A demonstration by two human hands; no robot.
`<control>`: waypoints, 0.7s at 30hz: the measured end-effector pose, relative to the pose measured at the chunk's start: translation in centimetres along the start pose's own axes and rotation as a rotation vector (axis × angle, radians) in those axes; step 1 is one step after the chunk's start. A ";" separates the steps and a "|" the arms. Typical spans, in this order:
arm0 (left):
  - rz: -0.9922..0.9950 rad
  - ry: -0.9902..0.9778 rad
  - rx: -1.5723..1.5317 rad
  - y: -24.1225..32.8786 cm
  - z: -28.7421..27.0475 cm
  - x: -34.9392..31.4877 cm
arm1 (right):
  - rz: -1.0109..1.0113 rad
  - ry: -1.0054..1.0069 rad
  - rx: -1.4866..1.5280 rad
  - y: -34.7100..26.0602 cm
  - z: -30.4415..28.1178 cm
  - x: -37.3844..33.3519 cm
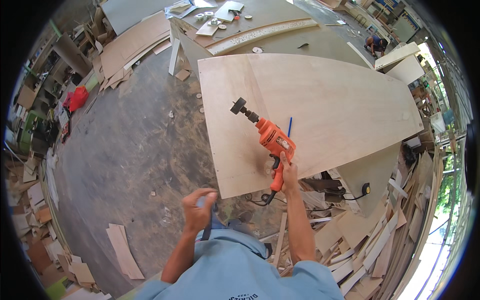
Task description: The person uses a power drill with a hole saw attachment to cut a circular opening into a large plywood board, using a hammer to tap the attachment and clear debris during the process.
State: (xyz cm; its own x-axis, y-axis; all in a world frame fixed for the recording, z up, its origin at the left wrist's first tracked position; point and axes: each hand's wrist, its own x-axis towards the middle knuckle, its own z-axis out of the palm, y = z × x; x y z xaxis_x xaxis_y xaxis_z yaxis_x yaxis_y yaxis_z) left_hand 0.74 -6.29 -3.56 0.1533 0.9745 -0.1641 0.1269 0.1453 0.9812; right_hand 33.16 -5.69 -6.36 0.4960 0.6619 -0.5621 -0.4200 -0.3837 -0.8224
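the drill, likely stiff-cased and nose-heavy beyond the right hand, was best held by the handle that hand gripped, the left hand loosely half-curled.

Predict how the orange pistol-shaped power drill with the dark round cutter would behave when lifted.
The orange power drill probably feels heavy for its size, given its bulky body. Its dark round cutter juts forward, so the nose may dip in the right hand. The black cord curves loosely, so it would likely flop and trail.
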 end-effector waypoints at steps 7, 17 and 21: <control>-0.368 0.441 0.115 -24.4 -27.0 3.9 | -0.096 -0.095 0.069 -0.4 14.3 8.4; -1.172 0.540 0.223 -34.0 -50.4 -6.4 | -0.115 0.033 -0.231 -1.7 16.9 12.6; -1.084 0.483 0.258 -32.5 -55.7 2.7 | -0.142 0.173 -0.312 0.1 17.4 12.6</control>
State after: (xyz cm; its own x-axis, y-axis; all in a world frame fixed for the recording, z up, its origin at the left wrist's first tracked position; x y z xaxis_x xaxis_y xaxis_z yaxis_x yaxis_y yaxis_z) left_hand -57.58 1.13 -30.28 -0.5271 0.3402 -0.7787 0.1626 0.9398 0.3005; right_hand 26.17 13.80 -11.98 0.6648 0.6142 -0.4252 -0.0994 -0.4915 -0.8652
